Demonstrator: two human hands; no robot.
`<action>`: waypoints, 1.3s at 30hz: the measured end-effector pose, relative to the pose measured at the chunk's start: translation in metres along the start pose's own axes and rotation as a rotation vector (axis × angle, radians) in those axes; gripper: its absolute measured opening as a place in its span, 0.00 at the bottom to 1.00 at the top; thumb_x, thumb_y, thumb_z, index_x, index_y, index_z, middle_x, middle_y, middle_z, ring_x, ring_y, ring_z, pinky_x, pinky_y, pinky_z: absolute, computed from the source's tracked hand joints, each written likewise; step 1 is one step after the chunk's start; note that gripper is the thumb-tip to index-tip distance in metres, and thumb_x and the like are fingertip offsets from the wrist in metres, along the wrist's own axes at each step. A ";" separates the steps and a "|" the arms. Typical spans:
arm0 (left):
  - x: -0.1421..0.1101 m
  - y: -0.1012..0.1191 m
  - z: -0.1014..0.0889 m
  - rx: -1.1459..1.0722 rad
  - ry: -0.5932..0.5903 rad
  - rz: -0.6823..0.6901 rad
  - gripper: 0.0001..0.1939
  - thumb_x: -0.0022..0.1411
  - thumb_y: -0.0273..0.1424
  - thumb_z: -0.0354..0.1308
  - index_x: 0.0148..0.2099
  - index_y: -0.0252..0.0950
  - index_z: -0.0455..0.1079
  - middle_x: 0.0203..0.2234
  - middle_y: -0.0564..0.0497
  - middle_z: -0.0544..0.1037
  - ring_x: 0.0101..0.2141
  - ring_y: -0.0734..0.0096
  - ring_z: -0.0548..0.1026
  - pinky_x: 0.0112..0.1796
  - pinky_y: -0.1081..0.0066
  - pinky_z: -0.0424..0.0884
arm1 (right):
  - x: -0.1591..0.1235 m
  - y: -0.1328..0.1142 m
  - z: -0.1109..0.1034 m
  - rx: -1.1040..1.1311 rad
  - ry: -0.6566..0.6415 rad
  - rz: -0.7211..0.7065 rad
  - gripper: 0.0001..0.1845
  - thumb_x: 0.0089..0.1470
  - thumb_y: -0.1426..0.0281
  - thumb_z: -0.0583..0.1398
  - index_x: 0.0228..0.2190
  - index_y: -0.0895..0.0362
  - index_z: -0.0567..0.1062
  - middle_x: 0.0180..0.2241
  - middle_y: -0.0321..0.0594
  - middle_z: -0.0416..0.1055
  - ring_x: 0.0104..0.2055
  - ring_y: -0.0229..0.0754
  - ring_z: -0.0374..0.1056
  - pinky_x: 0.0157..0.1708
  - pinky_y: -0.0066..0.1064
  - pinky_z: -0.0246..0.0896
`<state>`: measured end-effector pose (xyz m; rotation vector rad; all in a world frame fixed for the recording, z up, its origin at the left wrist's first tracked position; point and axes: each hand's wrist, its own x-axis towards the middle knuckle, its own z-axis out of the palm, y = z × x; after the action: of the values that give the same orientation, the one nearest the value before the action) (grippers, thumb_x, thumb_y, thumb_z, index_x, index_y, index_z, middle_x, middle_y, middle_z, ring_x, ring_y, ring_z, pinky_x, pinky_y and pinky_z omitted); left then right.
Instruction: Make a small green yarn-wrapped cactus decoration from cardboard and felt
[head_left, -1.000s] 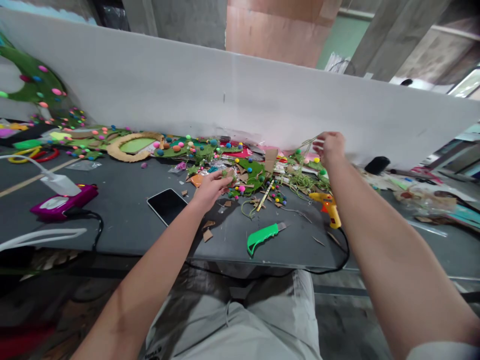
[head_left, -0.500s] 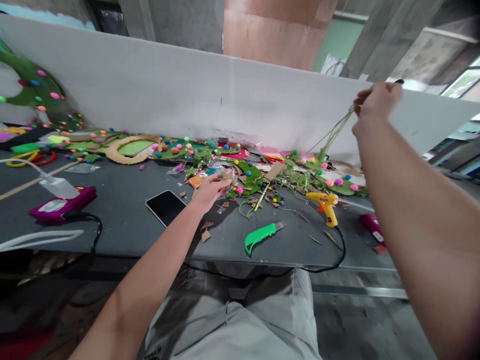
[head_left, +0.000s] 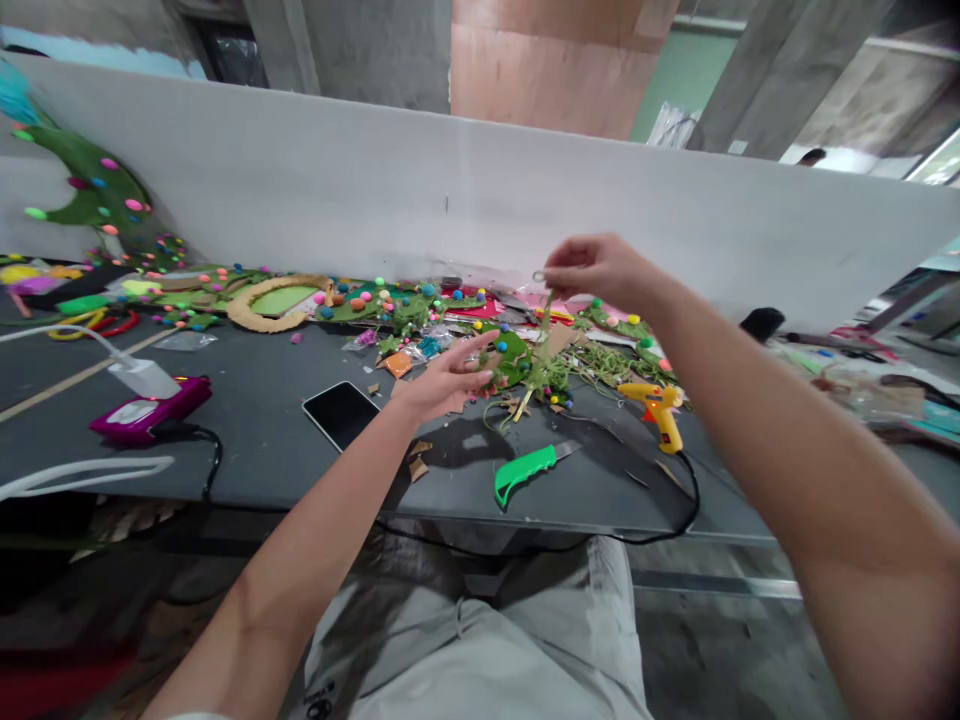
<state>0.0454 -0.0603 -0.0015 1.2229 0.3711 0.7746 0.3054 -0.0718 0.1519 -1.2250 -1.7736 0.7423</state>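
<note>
The right hand (head_left: 604, 272), raised with its forearm slanting inward, pinches green yarn (head_left: 550, 303) that hangs below its fingertips. The left hand (head_left: 442, 382) reaches lower, fingers extended and parted; whether they hold anything I cannot tell, and green felt (head_left: 517, 360) lies just beyond their tips.

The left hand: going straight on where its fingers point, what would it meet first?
Probably the green felt piece, which appears just ahead of the left hand, though depth is unclear and the hand might pass above it.
</note>
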 end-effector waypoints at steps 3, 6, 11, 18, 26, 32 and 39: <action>0.003 0.007 0.003 0.234 -0.065 -0.058 0.37 0.50 0.32 0.73 0.62 0.46 0.70 0.30 0.51 0.76 0.29 0.70 0.75 0.34 0.67 0.70 | -0.020 0.013 0.039 0.061 -0.103 -0.047 0.13 0.48 0.63 0.73 0.32 0.56 0.79 0.29 0.41 0.77 0.30 0.40 0.71 0.35 0.39 0.72; -0.003 0.011 -0.006 0.519 -0.094 -0.083 0.25 0.46 0.34 0.74 0.49 0.40 0.78 0.32 0.48 0.79 0.29 0.67 0.76 0.31 0.68 0.70 | -0.039 0.030 0.056 0.160 -0.018 -0.067 0.15 0.47 0.62 0.74 0.34 0.55 0.79 0.32 0.41 0.77 0.32 0.41 0.73 0.38 0.39 0.73; -0.021 0.016 -0.024 0.815 -0.187 -0.161 0.13 0.41 0.36 0.75 0.32 0.41 0.81 0.24 0.50 0.78 0.24 0.65 0.76 0.25 0.71 0.65 | -0.058 0.084 0.060 0.310 0.072 0.028 0.19 0.42 0.59 0.75 0.34 0.54 0.79 0.32 0.37 0.77 0.33 0.40 0.74 0.38 0.36 0.75; 0.003 0.010 -0.007 0.958 -0.036 -0.016 0.26 0.42 0.36 0.76 0.47 0.42 0.81 0.47 0.44 0.81 0.45 0.53 0.79 0.38 0.68 0.69 | -0.069 0.129 0.094 0.465 0.266 0.107 0.22 0.36 0.55 0.76 0.31 0.53 0.78 0.29 0.36 0.78 0.32 0.40 0.74 0.39 0.36 0.75; 0.054 -0.016 0.001 0.706 0.059 0.105 0.08 0.55 0.33 0.69 0.33 0.32 0.79 0.25 0.48 0.79 0.28 0.65 0.76 0.33 0.67 0.70 | -0.081 0.127 0.070 0.172 0.313 0.000 0.16 0.48 0.57 0.70 0.37 0.53 0.81 0.39 0.41 0.80 0.42 0.47 0.76 0.48 0.42 0.72; 0.043 -0.011 -0.038 0.215 0.331 0.197 0.16 0.50 0.33 0.73 0.41 0.33 0.79 0.33 0.46 0.82 0.32 0.69 0.80 0.35 0.69 0.74 | -0.099 0.159 0.026 -0.327 0.201 0.245 0.14 0.49 0.56 0.68 0.30 0.54 0.81 0.31 0.42 0.79 0.32 0.46 0.72 0.36 0.39 0.68; 0.037 -0.004 -0.040 0.053 0.290 0.234 0.14 0.51 0.32 0.74 0.39 0.34 0.79 0.32 0.47 0.82 0.31 0.71 0.79 0.33 0.71 0.72 | -0.089 0.153 0.054 -0.414 0.183 0.155 0.18 0.44 0.54 0.69 0.31 0.55 0.81 0.31 0.42 0.77 0.33 0.45 0.69 0.37 0.37 0.64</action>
<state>0.0468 -0.0071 -0.0131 1.2188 0.4931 1.1567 0.3415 -0.1023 -0.0268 -1.6625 -1.7438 0.3381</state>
